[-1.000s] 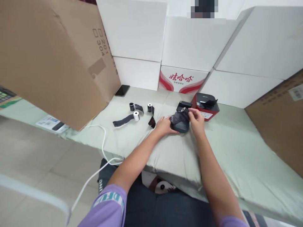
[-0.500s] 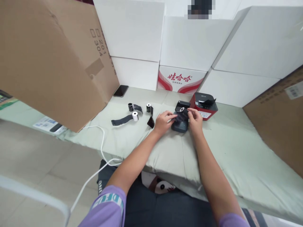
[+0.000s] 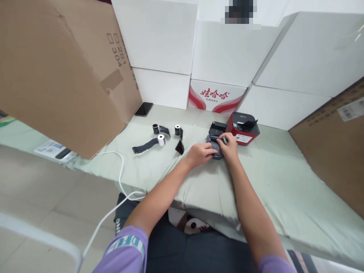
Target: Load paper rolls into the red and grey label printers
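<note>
A small dark portable printer [image 3: 209, 151] lies on the cloth-covered table with its lid [image 3: 218, 127] flipped open at the back. A dark paper roll [image 3: 216, 138] sits at the printer's opening, its loose strip lying over the body towards me. My left hand [image 3: 201, 154] is closed at the left front, fingertips on the strip. From the right, my right hand [image 3: 229, 147] pinches the paper near the roll's right end. Fingers hide part of the roll and the printer.
Several paper rolls with dark tails, among them a white-ended roll [image 3: 161, 140], lie to the left. A red and black printer [image 3: 245, 131] stands behind my right hand. A phone [image 3: 144, 109], a white cable [image 3: 122, 170], a brown carton [image 3: 71, 76] and white boxes [image 3: 162, 87] surround the table.
The paper roll, held up over the printer with its pale end showing, has gone down into the printer's opening. Both hands have moved lower and nearer each other.
</note>
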A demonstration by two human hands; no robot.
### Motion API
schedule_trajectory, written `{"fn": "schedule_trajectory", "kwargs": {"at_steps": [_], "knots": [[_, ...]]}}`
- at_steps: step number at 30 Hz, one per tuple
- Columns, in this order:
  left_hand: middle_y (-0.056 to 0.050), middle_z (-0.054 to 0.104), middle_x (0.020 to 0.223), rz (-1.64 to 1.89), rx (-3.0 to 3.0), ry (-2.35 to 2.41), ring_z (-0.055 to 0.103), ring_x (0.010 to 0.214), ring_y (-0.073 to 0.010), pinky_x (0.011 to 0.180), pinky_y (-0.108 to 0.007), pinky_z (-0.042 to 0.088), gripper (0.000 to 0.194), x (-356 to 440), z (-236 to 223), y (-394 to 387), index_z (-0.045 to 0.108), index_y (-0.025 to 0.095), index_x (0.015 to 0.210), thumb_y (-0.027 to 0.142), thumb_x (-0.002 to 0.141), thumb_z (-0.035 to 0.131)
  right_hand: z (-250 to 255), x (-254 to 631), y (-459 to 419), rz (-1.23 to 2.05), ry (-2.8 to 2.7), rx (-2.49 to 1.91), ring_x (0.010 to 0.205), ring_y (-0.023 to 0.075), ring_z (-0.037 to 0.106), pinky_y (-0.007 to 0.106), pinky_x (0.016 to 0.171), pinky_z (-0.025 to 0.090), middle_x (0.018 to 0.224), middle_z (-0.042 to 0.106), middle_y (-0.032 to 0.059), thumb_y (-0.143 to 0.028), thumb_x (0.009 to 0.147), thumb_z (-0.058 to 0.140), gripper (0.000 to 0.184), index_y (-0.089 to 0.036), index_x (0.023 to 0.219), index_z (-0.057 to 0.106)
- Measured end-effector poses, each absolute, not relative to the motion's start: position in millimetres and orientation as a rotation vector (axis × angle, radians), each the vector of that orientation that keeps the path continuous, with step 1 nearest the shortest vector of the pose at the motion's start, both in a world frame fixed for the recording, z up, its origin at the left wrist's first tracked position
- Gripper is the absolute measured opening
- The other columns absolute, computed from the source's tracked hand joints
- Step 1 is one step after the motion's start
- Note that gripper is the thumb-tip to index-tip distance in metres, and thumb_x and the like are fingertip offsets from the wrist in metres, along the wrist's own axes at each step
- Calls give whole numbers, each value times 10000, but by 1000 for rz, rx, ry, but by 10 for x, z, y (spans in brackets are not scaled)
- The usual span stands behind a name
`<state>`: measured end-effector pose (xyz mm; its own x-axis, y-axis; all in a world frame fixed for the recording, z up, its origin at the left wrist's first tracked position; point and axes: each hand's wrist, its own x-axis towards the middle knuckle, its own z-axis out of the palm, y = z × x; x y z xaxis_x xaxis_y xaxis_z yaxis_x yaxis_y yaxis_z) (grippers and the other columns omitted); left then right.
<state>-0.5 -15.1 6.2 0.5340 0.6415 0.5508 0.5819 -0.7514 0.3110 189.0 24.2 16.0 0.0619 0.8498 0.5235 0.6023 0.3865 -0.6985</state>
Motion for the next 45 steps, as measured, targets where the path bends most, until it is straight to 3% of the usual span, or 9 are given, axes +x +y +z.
{"fn": "schedule_trajectory", "kwargs": {"at_steps": [5, 10, 13, 17, 22, 30, 36, 41, 45], "knots": [[-47, 725, 1019, 1012, 2621, 1084, 687, 911, -167, 825, -281, 537, 296, 3, 41, -121, 768, 269, 1142, 232, 940, 554, 52, 1919, 296, 303, -1519, -1470, 1040, 287, 548, 542, 1036, 405, 1047, 625, 83, -284, 730, 635, 163, -234, 881, 670], [-55, 723, 959, 1066, 2622, 1039, 687, 885, -166, 826, -282, 531, 291, -5, 46, -120, 769, 248, 1134, 238, 966, 532, -94, 1861, 389, 543, -1304, -1282, 1225, 270, 550, 460, 1068, 449, 1339, 547, 135, -463, 714, 720, 651, -228, 1293, 538], [-53, 710, 902, 1131, 2550, 1015, 674, 845, -164, 827, -287, 528, 317, -30, 90, -155, 743, 247, 1196, 379, 992, 539, -124, 1832, 425, 745, -1241, -1181, 1345, 271, 511, 447, 1119, 424, 1458, 514, 135, -602, 753, 685, 780, -251, 1415, 467], [-55, 669, 932, 1313, 2309, 1018, 637, 827, -165, 816, -287, 535, 593, -68, 151, -183, 648, 212, 1355, 624, 942, 545, -98, 1872, 404, 792, -1223, -1141, 1337, 263, 536, 466, 1127, 427, 1407, 581, 100, -668, 832, 578, 666, -265, 1362, 567], [-67, 621, 1110, 1385, 1972, 1264, 620, 875, -141, 823, -262, 539, 448, -25, 90, -61, 648, 227, 1355, 459, 1024, 454, -78, 1911, 336, 826, -1345, -1145, 1208, 261, 611, 477, 1123, 435, 1206, 678, 76, -545, 782, 672, 427, -241, 1079, 711], [-54, 627, 1361, 1145, 1992, 1325, 649, 1169, -186, 1032, -311, 525, 439, 12, -27, 52, 669, 279, 1349, 179, 965, 482, -90, 1984, 367, 1105, -1186, -1149, 1225, 280, 633, 481, 1057, 504, 1391, 616, 112, -371, 603, 819, 667, -285, 1230, 611], [29, 617, 1443, 997, 2095, 1438, 674, 1174, -220, 989, -356, 562, 587, -15, 27, -32, 676, 366, 1335, 56, 884, 464, -31, 1916, 353, 1118, -1107, -1149, 1143, 282, 678, 461, 1022, 530, 1273, 684, 116, -303, 503, 865, 673, -239, 1131, 631], [7, 632, 1438, 1054, 2000, 1328, 636, 1251, -192, 1080, -298, 497, 565, -35, 48, -39, 688, 300, 1333, 56, 875, 464, -78, 1855, 191, 896, -888, -1175, 1181, 264, 660, 464, 1055, 506, 1212, 710, 112, -393, 652, 715, 477, -221, 1086, 614], [-29, 707, 1330, 1157, 1783, 1313, 722, 976, -148, 965, -267, 541, 617, -49, 17, 9, 596, 256, 1438, 58, 874, 445, -114, 1827, -87, 805, -977, -1329, 1142, 295, 669, 516, 1059, 492, 1170, 713, 129, -397, 700, 605, 453, -191, 1103, 616]]}}
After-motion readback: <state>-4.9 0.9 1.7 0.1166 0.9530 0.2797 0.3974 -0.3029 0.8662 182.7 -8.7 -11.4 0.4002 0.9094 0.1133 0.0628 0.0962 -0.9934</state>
